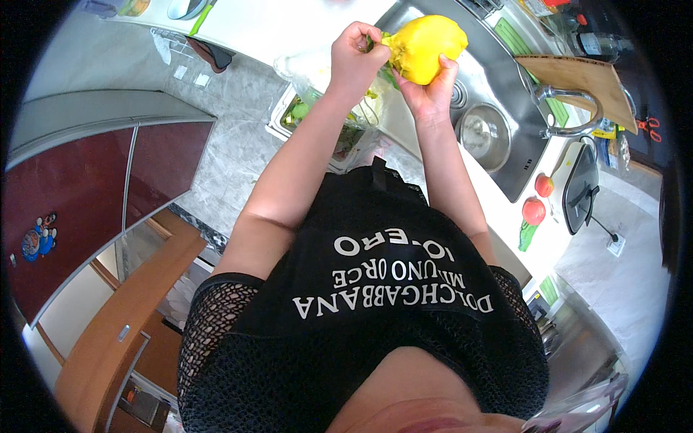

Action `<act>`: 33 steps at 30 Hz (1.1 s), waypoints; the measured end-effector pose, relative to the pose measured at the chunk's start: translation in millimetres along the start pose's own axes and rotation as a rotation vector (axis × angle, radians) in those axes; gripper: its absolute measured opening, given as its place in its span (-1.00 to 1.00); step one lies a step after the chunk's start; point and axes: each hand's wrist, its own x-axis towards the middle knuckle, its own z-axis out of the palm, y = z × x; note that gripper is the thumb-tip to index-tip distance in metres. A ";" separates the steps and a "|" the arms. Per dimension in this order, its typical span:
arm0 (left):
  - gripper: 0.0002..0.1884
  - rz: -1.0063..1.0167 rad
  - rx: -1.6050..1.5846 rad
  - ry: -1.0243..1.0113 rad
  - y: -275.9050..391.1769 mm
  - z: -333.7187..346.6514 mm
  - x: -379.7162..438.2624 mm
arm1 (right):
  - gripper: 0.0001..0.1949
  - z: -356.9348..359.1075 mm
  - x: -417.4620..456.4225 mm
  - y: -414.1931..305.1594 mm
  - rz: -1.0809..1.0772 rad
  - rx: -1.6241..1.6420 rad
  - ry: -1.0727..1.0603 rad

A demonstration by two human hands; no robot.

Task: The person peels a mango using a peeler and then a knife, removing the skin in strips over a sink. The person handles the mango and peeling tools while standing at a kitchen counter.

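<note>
Up over the counter beside the sink, a large, smooth yellow vegetable (430,46) is held between my two hands; its exact kind is unclear. Its knobbly stalk end points left. My right hand (430,89) supports it from below, thumb against its near side. At the stalk end, my left hand (360,51) pinches a bit of green leaf (370,43) between thumb and curled fingers. More green leaf hangs between the hands. Below my forearms, a white bin (279,130) lined with a clear plastic bag (371,113) contains green leaf scraps.
A steel sink (528,157) with a metal basin (483,135) and a curved faucet (593,103) lies right. Beyond stands a wooden board (584,81). Two red round fruits (534,210) sit near a lidded electric pan (580,187). A green-handled knife (201,20) overhangs the counter's left edge.
</note>
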 end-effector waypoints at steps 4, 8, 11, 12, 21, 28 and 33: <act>-0.79 -0.176 -0.320 0.079 4.0 5.6 -1.3 | -0.36 6.1 -1.9 2.4 -0.040 0.051 0.003; -0.80 -0.307 -0.474 0.172 10.4 9.2 -5.1 | -0.35 6.4 -0.7 3.3 -0.069 0.061 -0.044; -0.80 -0.359 -0.599 0.305 3.5 14.1 -6.4 | -0.34 6.2 3.2 4.0 -0.066 0.071 -0.084; -0.80 -0.372 -0.646 0.350 2.7 16.1 -6.2 | -0.34 6.3 3.6 4.4 -0.075 0.079 -0.074; -0.76 -0.425 -0.760 0.356 -0.1 16.9 -7.3 | -0.32 11.2 3.6 8.6 -0.138 0.096 -0.078; -0.75 -0.495 -0.872 0.444 -11.3 12.7 -10.4 | -0.37 10.8 3.3 9.1 -0.123 0.249 -0.161; -0.74 -0.484 -0.864 0.473 -29.9 -7.3 -12.4 | -0.38 3.8 14.2 -1.9 -0.129 0.352 -0.179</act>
